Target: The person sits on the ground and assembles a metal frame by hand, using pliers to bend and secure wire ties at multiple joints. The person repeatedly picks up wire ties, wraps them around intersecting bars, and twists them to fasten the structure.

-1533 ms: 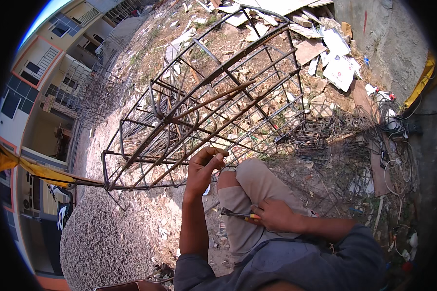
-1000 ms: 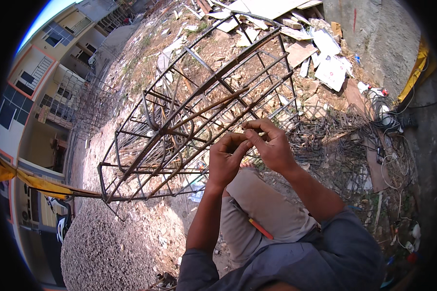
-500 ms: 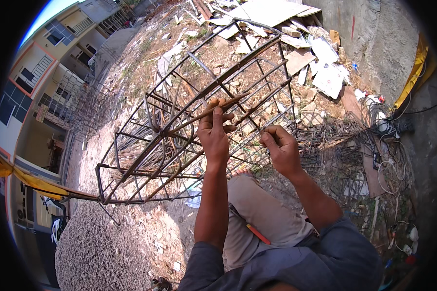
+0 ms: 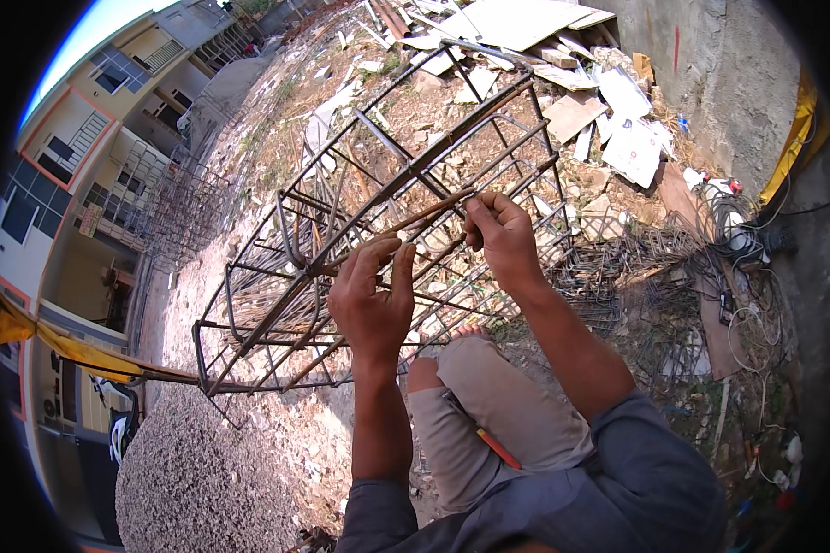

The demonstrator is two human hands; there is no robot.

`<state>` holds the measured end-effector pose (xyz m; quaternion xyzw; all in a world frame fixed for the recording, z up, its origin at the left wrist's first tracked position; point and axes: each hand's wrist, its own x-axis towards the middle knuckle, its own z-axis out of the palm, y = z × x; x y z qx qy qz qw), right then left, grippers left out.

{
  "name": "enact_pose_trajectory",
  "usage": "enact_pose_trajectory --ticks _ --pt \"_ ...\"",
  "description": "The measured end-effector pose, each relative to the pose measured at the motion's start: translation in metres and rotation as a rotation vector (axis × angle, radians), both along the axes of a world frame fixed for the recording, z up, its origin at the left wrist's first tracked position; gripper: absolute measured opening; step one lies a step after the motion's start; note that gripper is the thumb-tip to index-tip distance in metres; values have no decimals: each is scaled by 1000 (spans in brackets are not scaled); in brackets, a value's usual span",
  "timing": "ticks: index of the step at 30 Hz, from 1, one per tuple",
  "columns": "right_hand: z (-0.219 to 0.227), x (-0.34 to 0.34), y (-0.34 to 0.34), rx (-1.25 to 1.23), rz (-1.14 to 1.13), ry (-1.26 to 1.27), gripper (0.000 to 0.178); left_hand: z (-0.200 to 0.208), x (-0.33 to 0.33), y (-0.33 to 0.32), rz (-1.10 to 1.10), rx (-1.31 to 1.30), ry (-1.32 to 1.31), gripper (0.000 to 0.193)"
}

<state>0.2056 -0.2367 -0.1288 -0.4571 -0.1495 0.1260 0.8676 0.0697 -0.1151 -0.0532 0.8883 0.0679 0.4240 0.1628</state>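
A long rebar cage (image 4: 415, 170) of dark steel bars and bent stirrups lies slantwise in front of me. Across its middle runs a thin rusty steel rod (image 4: 406, 225). My right hand (image 4: 503, 238) is closed in a pinch at the rod's upper right end. Near its lower left end is my left hand (image 4: 371, 293), fingers spread and thumb apart; whether its fingertips touch the rod is hard to tell. A tool with a red-orange handle (image 4: 499, 449) rests against my trousers at the thigh.
Grey gravel (image 4: 194, 470) is heaped at the lower left. White broken boards (image 4: 627, 124) lie at the upper right beside a concrete wall (image 4: 710, 74). Tangled cables (image 4: 742, 240) and more bundled steel bars (image 4: 609, 263) are to my right. A yellow strap (image 4: 92, 355) stretches at the left.
My left hand has let go of the rod's middle and moved down and left, its fingers opening. My right hand has moved up and left to the rod's end.
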Motion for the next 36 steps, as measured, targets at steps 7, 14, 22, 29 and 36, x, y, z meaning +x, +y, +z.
enact_pose_trajectory --ticks 7,14,22,29,36 --pt "3 -1 17 -95 -203 -95 18 56 53 24 -23 409 408 77" --pt "14 16 30 -147 -369 -289 19 37 62 31 24 411 293 49" --pt "31 40 33 -189 -383 -404 15 19 72 32 121 518 74 30" --pt "32 44 32 -162 -373 -426 17 16 75 31 148 597 29 30" --pt "37 29 11 -67 -141 -175 14 15 73 29 134 634 -41 31"
